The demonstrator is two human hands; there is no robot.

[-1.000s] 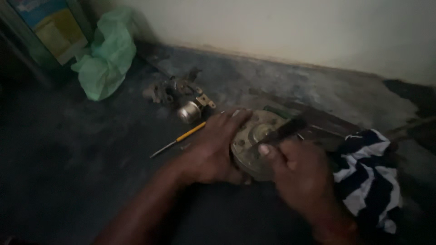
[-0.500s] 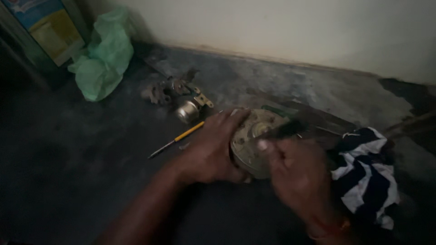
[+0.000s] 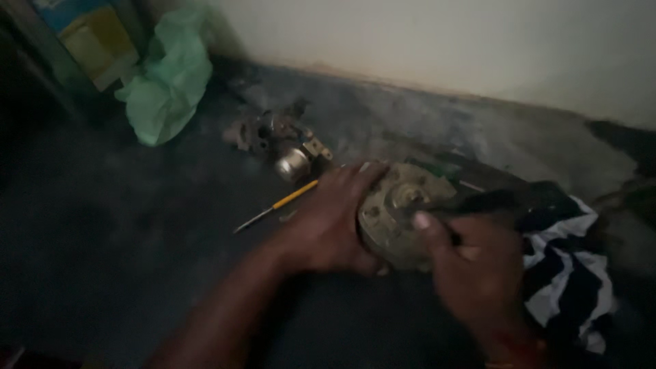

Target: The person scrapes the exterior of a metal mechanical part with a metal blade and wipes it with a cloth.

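A dark floor (image 3: 123,273) is seen below a pale wall (image 3: 444,48). A green bag (image 3: 167,85) lies at the upper left, beside a blue and yellow can (image 3: 85,34). A striped cloth (image 3: 570,273) is spread at the right. The round metal part (image 3: 396,212) sits on the floor in the middle, near the cloth. It is clasped at its left edge by the left hand (image 3: 328,222), fingers curled over the rim. A dark tool (image 3: 492,201) is gripped tight in the right hand (image 3: 475,270) and laid on the part's face. A yellow screwdriver (image 3: 277,205) lies just left of the hands, below a small heap of metal pieces (image 3: 280,143).
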